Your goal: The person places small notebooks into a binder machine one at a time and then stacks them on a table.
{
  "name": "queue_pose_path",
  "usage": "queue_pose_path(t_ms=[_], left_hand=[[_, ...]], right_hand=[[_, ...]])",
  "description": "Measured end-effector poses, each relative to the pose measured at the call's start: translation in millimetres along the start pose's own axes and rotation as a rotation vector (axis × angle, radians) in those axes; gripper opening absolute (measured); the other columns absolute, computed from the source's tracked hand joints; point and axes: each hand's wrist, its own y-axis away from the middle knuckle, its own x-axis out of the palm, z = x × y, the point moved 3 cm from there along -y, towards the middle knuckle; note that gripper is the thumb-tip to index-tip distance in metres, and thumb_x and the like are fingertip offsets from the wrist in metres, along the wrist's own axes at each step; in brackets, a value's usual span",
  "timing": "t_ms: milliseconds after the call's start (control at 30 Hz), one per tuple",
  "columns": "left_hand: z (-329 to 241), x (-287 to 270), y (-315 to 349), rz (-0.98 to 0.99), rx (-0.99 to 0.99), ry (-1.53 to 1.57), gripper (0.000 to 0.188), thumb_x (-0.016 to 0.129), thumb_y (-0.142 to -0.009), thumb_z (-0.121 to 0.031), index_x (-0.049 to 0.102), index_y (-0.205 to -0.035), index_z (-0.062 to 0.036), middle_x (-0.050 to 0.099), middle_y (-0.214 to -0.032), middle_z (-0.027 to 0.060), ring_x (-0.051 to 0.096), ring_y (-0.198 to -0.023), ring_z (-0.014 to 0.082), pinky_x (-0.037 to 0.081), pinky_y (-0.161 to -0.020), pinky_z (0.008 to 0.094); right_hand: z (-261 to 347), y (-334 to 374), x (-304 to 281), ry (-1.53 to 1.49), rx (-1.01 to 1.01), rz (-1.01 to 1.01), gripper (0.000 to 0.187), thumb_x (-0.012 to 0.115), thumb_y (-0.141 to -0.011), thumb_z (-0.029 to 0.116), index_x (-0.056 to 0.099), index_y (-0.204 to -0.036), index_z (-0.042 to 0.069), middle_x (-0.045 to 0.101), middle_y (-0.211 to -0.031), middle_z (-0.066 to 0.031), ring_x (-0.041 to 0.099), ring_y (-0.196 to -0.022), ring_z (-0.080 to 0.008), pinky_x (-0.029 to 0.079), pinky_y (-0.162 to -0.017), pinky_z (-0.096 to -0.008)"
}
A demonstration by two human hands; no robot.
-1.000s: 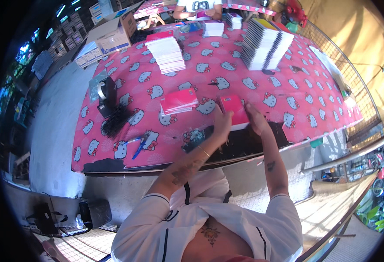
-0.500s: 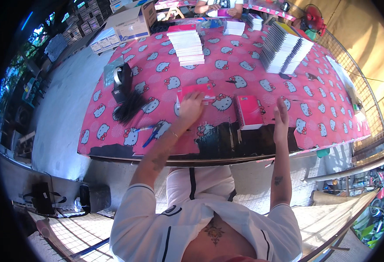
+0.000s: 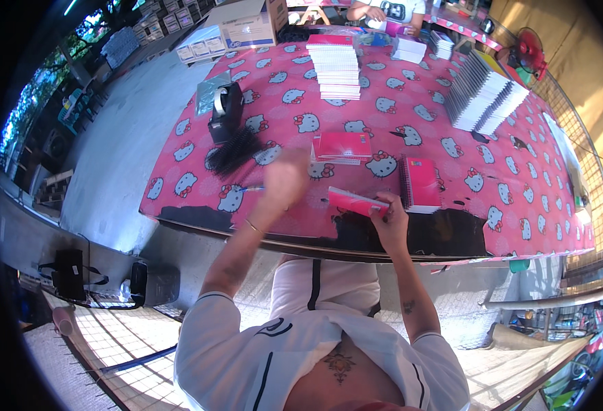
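Observation:
My right hand (image 3: 391, 225) pinches one end of a thin pink-covered booklet (image 3: 353, 201), tilted above the worn front part of the table. My left hand (image 3: 289, 181) is smeared by motion over the left front area, so its fingers cannot be read. A pen (image 3: 252, 189) lies close beside its wrist. Just beyond the held booklet is a small pile of pink booklets (image 3: 343, 146), slightly askew. To the right sits a stack of pink spiral notebooks (image 3: 421, 183), bound along its left side.
A black tape dispenser (image 3: 227, 116) and a black bristly brush-like thing (image 3: 235, 152) stand at the left. Farther back are a tall booklet stack (image 3: 338, 72), spiral notebook stacks (image 3: 476, 92) and a cardboard box (image 3: 250, 27). Across the table a person (image 3: 390, 10) handles a purple item.
My right hand, earlier open beside the spiral notebooks, now holds a booklet. My left hand has left the small pile and moved nearer, toward the pens. The whole view has shifted.

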Motion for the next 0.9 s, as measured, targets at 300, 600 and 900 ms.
queue_pose_path(t_ms=[300, 600, 900], left_hand=[[89, 4, 34, -0.095, -0.202, 0.063, 0.02, 0.061, -0.089, -0.007, 0.058, -0.108, -0.0049, 0.062, -0.093, 0.0171, 0.066, -0.084, 0.0364, 0.055, -0.068, 0.0468], [-27, -18, 50, -0.03, -0.114, 0.757, 0.02, 0.074, -0.086, -0.01, 0.073, -0.105, -0.0024, 0.067, -0.08, 0.0108, 0.061, -0.061, 0.0148, 0.047, -0.056, 0.0276], [-18, -7, 43, -0.006, -0.158, 0.708, 0.019, 0.075, -0.084, -0.006, 0.073, -0.103, -0.0022, 0.067, -0.083, 0.0106, 0.064, -0.065, 0.019, 0.05, -0.059, 0.0288]], right_hand=[[2, -18, 16, -0.113, -0.067, 0.21, 0.027, 0.068, -0.09, 0.003, 0.061, -0.115, -0.001, 0.065, -0.116, -0.0101, 0.059, -0.107, -0.0145, 0.046, -0.095, -0.0283], [-1, -16, 17, -0.065, 0.006, 0.283, 0.031, 0.064, -0.095, 0.006, 0.063, -0.125, -0.001, 0.069, -0.114, -0.0097, 0.06, -0.105, -0.0127, 0.046, -0.096, -0.0276], [-1, -16, 18, -0.069, 0.002, 0.269, 0.03, 0.063, -0.095, 0.007, 0.063, -0.124, -0.001, 0.068, -0.112, -0.0082, 0.059, -0.105, -0.0123, 0.045, -0.096, -0.0276]])
